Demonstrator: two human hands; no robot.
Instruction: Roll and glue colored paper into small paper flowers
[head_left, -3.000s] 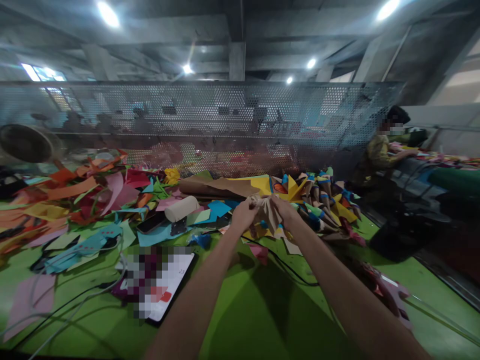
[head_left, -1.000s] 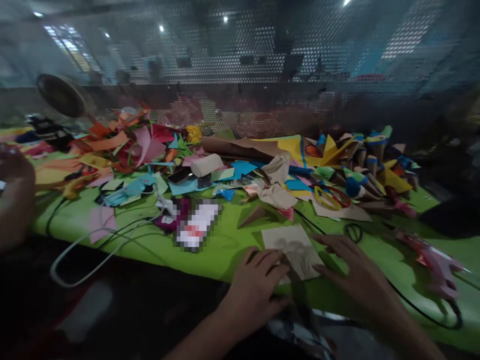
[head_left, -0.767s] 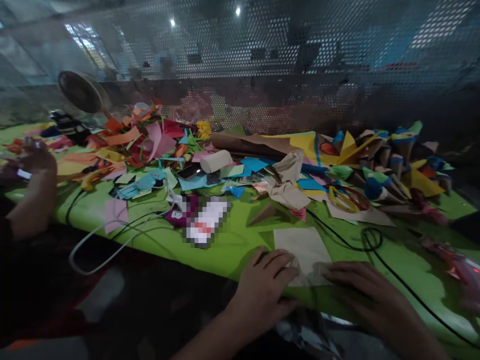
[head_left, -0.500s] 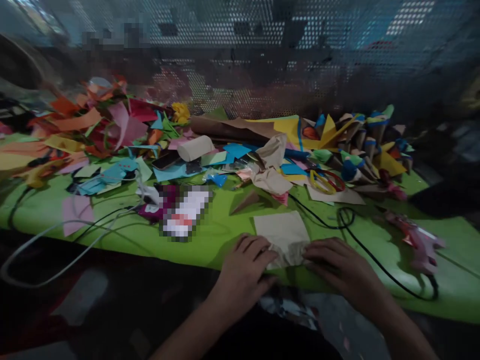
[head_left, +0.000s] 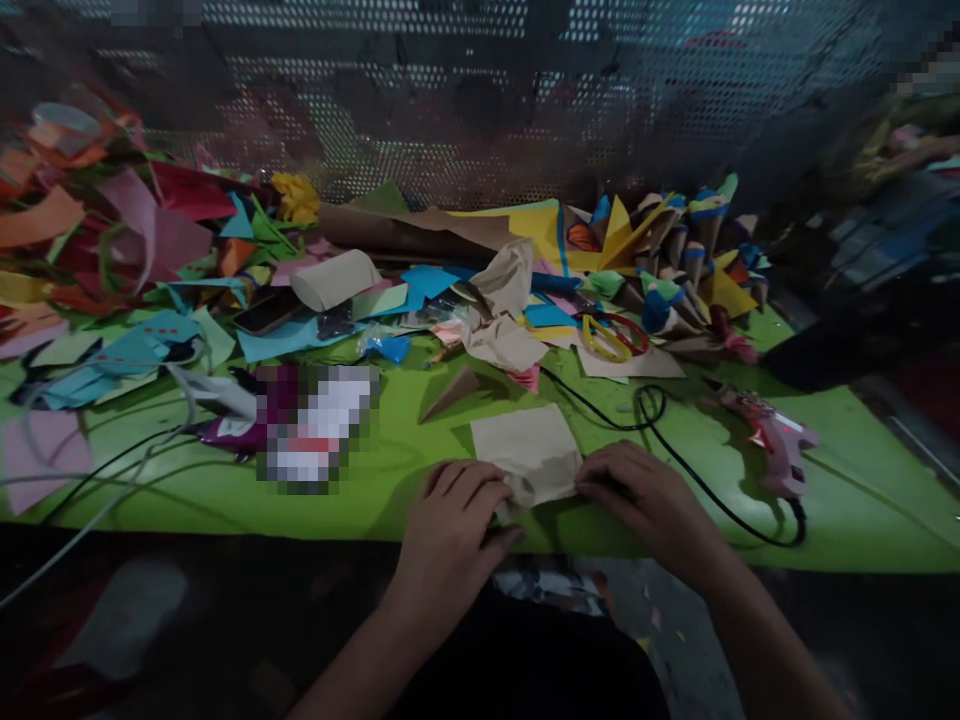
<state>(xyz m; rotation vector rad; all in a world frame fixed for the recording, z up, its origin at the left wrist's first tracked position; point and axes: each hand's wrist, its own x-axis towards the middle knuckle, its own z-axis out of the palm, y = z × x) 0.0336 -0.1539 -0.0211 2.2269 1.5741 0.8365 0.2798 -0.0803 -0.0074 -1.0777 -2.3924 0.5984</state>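
Observation:
A crinkled beige piece of paper (head_left: 528, 450) lies near the front edge of the green table (head_left: 315, 515). My left hand (head_left: 457, 515) has its fingers closed on the paper's lower left corner. At the lower right corner, my right hand (head_left: 637, 490) pinches the same piece between thumb and fingers. The near edge looks creased and slightly lifted between the two hands. Just beyond it lies a small brown paper cone (head_left: 450, 392). The fingertips of both hands are partly hidden.
A pink glue gun (head_left: 780, 445) with a black cord lies to the right. Yellow-handled scissors (head_left: 606, 340) and crumpled beige paper (head_left: 506, 325) sit behind. Several coloured paper scraps (head_left: 157, 230) pile up at the left. A phone-like lit screen (head_left: 322, 430) lies on the left.
The view has turned to the right, so everything sits further left. Both hands stay on the beige paper, whose near edge is now more flattened and less bunched.

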